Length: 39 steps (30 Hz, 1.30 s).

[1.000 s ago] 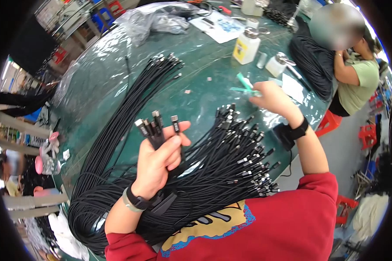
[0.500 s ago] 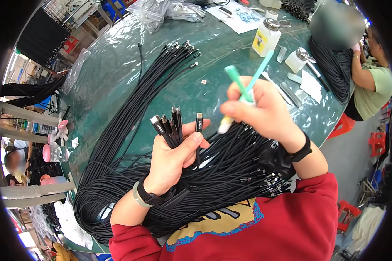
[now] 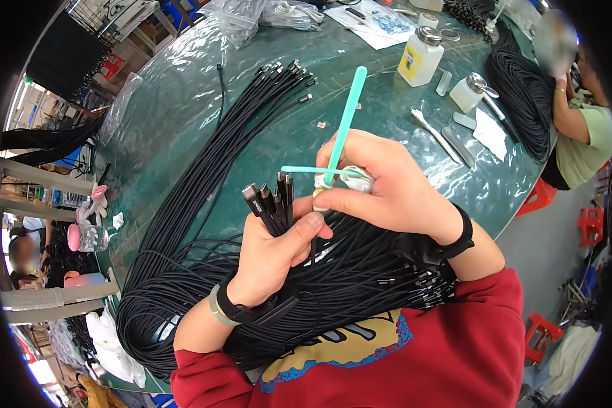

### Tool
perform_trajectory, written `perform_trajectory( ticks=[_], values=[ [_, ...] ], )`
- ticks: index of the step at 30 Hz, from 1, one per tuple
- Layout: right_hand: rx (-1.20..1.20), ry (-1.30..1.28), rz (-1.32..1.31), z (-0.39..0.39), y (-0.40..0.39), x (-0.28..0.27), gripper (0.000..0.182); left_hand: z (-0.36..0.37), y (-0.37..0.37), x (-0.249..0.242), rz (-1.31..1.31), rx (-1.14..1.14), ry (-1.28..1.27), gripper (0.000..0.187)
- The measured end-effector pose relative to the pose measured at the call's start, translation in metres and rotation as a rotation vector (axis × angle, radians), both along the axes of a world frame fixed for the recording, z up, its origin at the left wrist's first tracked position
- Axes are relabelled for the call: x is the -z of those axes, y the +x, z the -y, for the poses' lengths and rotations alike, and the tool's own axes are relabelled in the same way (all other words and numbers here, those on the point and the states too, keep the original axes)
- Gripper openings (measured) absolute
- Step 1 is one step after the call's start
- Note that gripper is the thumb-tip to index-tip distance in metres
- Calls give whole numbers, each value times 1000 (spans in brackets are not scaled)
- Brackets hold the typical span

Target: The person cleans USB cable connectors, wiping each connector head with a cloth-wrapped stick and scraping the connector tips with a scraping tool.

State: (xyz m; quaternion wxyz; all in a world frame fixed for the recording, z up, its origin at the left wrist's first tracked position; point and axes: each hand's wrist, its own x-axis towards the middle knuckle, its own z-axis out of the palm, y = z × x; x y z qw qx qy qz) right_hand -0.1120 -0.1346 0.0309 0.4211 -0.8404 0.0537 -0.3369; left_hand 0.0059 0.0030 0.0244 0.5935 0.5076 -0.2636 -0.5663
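Observation:
My left hand [image 3: 268, 258] is closed around several black USB-C cables [image 3: 270, 212], their metal plugs pointing up. A single cable stands apart at its thumb and fingertips, its plug end now covered by white cloth. My right hand [image 3: 391, 187] is closed on two green sticks and a wad of white cloth [image 3: 357, 178]. One green stick [image 3: 347, 122] rises steeply; the thinner green stick [image 3: 306, 169] lies almost level, passing behind or close to the plugs. The right fingertips meet the left ones at that single cable. What the sticks end in is hidden.
Long black cables [image 3: 183, 197] cover much of the green tabletop [image 3: 149, 129]. Behind stand a white bottle [image 3: 420, 60] and a smaller white bottle [image 3: 467, 93], near tweezers [image 3: 436, 136] and a paper piece [image 3: 489, 132]. A co-worker [image 3: 588, 122] sits at the right by another cable bundle [image 3: 520, 95].
My right hand has moved down and left to the left hand, bringing the cloth over the single plug. The green sticks have turned in its grip. The left hand still holds the cables.

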Motion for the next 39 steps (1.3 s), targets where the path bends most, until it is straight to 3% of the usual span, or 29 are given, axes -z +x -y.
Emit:
perform_trajectory(
  ticks=[2, 5, 9, 14, 18, 21, 25, 30, 32, 34, 36, 39],
  values=[
    [-8, 8, -20, 1, -1, 1, 22, 0, -1, 0, 6, 9, 0, 28],
    [155, 235, 32, 4, 0, 3, 24, 2, 3, -1, -48, 17, 39, 28],
    [42, 104, -17, -8, -1, 5, 22, 1, 1, 0, -30, -5, 32, 28],
    [125, 229, -18, -3, -2, 0, 19, 3, 2, 1, -44, 11, 62, 27],
    [110, -32, -12, -8, -1, 4, 18, 2, 1, 2, -9, -21, 74, 26],
    [124, 423, -109, -7, -5, -9, 19, 4, 0, 0, -39, -4, 64, 25],
    [108, 168, -97, -4, -1, 8, 17, 5, 0, 1, -42, -15, 105, 25],
    [340, 220, -28, 39, -27, 4, 16, 4, -1, 0, -39, 8, 48, 27],
    [665, -71, 48, 80, -51, 4, 16, 8, -1, 0, -78, -15, 37, 28],
    [859, -61, 59, 139, -88, 7, 18, 7, -2, -2, -87, -15, 35, 28],
    [1079, -80, -74, 176, -126, -4, 20, 7, -2, -1, -98, -24, 28, 29],
    [1154, -247, -222, 209, -159, 7, 22, 7, -1, -1, -88, -14, 28, 29]
  ],
)
